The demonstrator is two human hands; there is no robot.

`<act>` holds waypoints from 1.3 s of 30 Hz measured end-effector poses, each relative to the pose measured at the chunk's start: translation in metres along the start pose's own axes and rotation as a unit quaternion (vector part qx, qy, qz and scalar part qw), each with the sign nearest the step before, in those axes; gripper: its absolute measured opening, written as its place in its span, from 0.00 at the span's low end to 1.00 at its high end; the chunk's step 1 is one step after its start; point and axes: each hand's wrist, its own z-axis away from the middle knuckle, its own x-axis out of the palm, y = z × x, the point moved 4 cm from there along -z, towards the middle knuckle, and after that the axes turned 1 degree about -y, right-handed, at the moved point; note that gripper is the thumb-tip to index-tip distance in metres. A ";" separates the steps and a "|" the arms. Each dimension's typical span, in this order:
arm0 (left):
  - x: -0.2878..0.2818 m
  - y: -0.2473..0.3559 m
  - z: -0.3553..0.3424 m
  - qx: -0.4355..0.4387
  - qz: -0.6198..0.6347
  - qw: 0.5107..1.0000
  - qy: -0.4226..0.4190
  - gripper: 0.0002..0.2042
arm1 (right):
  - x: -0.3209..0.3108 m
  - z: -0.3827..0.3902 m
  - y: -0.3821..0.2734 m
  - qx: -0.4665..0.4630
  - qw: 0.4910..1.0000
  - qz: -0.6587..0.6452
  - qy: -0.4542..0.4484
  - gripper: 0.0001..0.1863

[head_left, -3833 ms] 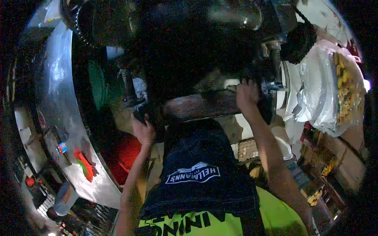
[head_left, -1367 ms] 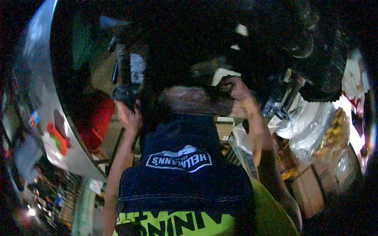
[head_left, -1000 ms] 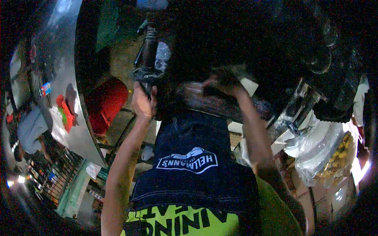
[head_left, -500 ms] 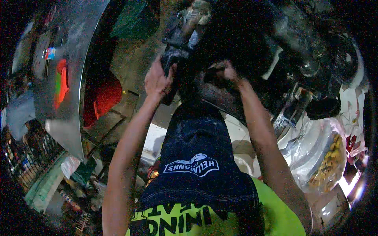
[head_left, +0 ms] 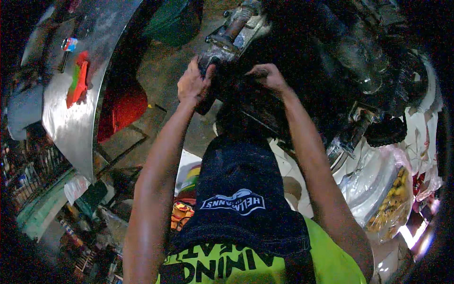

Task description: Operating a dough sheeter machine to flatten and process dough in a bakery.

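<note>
My left hand [head_left: 193,84] is closed round a dark elongated part [head_left: 207,98], its thumb on one side and its fingers on the other. That part meets the near end of a grey metal assembly [head_left: 227,40] with a rounded, rusty shaft across it. To the right, my right hand [head_left: 270,78] has its fingers curled together in front of a large black area. Whether it pinches a small thing is too dark to tell. Below the hands is a dark apron [head_left: 236,175] over a yellow-green shirt [head_left: 227,267].
A shiny metal tabletop [head_left: 71,113] at left bears an orange-and-green object [head_left: 79,83] and a small can [head_left: 69,44]. Beneath it is a red container [head_left: 123,111]. Dark machinery [head_left: 373,80] fills the right, with a clear plastic bag [head_left: 383,189] of yellow items below.
The view has shifted slightly, and the metal assembly shows more clearly. My right hand sits a little higher and its fingers point left. The left hand keeps its grip.
</note>
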 end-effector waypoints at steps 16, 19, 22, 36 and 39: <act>-0.020 -0.035 0.000 -0.117 -0.085 0.988 -0.051 0.31 | -0.011 0.025 0.030 0.303 0.903 0.300 0.059 0.19; -0.018 -0.033 0.006 -0.096 -0.079 0.992 -0.017 0.31 | -0.061 0.126 0.018 0.247 0.939 0.240 -0.002 0.20; -0.030 -0.038 0.001 -0.078 -0.071 0.994 -0.011 0.31 | -0.056 0.162 0.037 0.276 0.923 0.250 0.093 0.19; -0.030 -0.030 -0.003 -0.138 -0.072 0.987 -0.024 0.29 | -0.055 0.151 -0.017 0.233 0.941 0.217 0.113 0.14; -0.031 -0.027 -0.005 -0.101 -0.078 0.992 -0.018 0.29 | -0.030 0.112 -0.003 0.266 0.934 0.210 0.118 0.15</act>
